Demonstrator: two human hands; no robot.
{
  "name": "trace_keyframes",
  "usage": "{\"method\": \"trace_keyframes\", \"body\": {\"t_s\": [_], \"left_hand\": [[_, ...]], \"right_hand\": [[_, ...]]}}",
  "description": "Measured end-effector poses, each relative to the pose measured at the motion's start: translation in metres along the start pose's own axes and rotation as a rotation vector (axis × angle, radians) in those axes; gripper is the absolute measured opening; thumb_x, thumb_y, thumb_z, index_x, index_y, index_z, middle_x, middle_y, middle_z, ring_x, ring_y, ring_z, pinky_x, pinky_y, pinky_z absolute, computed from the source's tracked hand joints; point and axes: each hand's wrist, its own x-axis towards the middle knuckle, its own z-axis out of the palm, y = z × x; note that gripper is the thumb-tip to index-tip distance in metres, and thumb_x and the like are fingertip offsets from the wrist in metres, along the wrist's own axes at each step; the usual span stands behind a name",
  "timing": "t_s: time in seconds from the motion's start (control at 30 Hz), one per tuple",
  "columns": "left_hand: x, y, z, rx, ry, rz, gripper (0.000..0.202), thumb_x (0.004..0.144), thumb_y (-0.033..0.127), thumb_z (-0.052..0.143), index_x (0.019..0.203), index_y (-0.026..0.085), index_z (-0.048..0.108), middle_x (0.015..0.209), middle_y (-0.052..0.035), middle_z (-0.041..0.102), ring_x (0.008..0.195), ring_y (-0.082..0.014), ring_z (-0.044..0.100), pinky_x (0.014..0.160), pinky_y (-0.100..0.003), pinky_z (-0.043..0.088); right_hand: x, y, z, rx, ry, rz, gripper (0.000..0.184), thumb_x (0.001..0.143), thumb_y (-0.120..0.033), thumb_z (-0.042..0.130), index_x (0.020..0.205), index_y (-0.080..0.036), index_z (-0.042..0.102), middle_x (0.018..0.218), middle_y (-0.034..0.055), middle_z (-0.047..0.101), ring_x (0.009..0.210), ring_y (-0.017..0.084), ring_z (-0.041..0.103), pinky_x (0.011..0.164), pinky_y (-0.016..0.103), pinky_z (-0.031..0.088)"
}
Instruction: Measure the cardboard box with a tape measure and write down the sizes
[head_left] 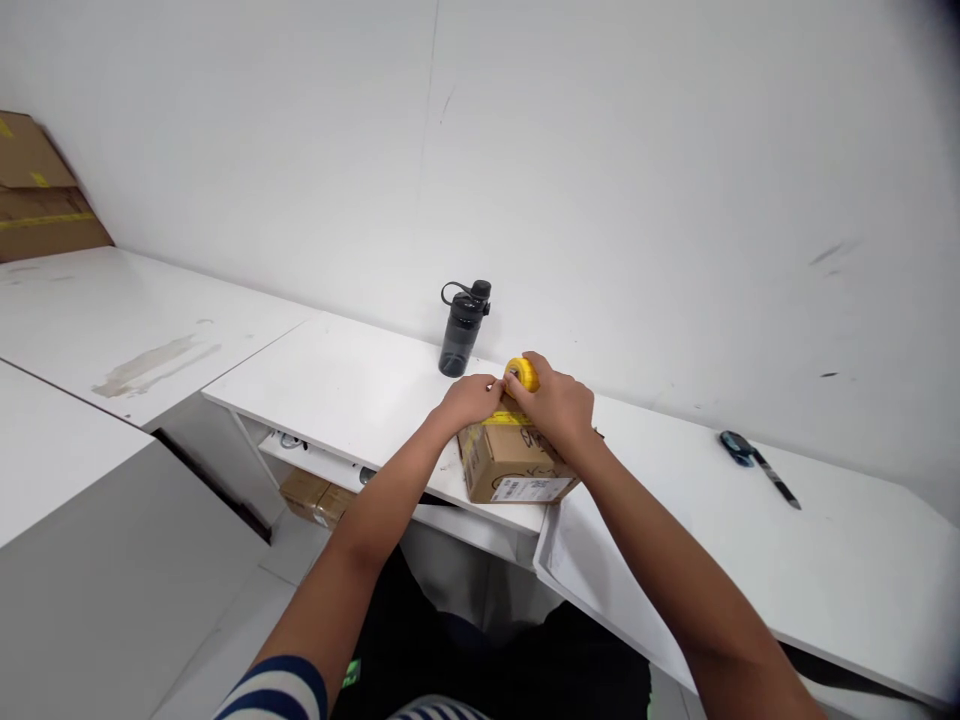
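Note:
A small cardboard box (pixel 512 468) with a white label sits at the front edge of the white desk (pixel 352 380). My right hand (pixel 556 405) rests on top of the box, fingers wrapped round a yellow tape roll (pixel 522 373). My left hand (pixel 471 398) is closed beside it, fingertips pinching at the roll's near side where the tape end would be; the end itself is too small to see. A strip of yellow tape runs along the box's top edge.
A dark water bottle (pixel 463 330) stands near the wall behind the box. A blue-handled cutter (pixel 754 462) lies on the desk at right. Cardboard boxes (pixel 316 497) sit under the desk, and flattened cartons (pixel 34 195) lean at far left.

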Motion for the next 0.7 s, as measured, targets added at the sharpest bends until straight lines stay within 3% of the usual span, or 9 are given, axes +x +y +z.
{"method": "trace_keyframes", "body": {"t_s": [0.1,0.4,0.53,0.7], "left_hand": [[-0.006,0.006,0.0,0.02,0.024,-0.019,0.03,0.088,0.035,0.051,0.11,0.024,0.07,0.107,-0.0071,0.074,0.1,-0.0271,0.064,0.089,-0.034,0.046],[-0.006,0.006,0.01,-0.053,-0.003,-0.055,0.033,0.088,0.024,0.043,0.102,0.023,0.072,0.11,-0.0056,0.073,0.097,-0.0243,0.065,0.09,-0.036,0.048],[-0.004,0.004,0.012,-0.094,-0.003,-0.09,0.034,0.086,0.022,0.045,0.106,0.022,0.072,0.12,-0.0056,0.071,0.108,-0.0245,0.063,0.094,-0.034,0.047],[-0.003,0.002,0.013,-0.098,-0.008,-0.07,0.036,0.087,0.023,0.043,0.109,0.019,0.071,0.121,-0.0076,0.07,0.109,-0.0245,0.063,0.097,-0.034,0.047]], "right_hand": [[-0.009,0.0,-0.001,-0.031,0.01,0.005,0.054,0.094,-0.059,0.04,0.135,-0.027,0.054,0.091,0.011,0.075,0.079,0.028,0.067,0.058,0.029,0.033],[-0.035,0.002,-0.008,-0.036,0.06,-0.009,0.049,0.093,-0.055,0.043,0.129,-0.025,0.056,0.075,0.0079,0.071,0.063,0.023,0.063,0.052,0.028,0.023],[-0.087,0.006,-0.019,-0.027,0.128,0.02,0.047,0.093,-0.056,0.043,0.126,-0.028,0.059,0.065,0.0042,0.067,0.056,0.021,0.06,0.05,0.027,0.024],[-0.162,0.014,-0.025,-0.08,0.291,0.026,0.048,0.093,-0.053,0.048,0.127,-0.023,0.062,0.06,0.0059,0.066,0.056,0.024,0.062,0.054,0.031,0.037]]}}
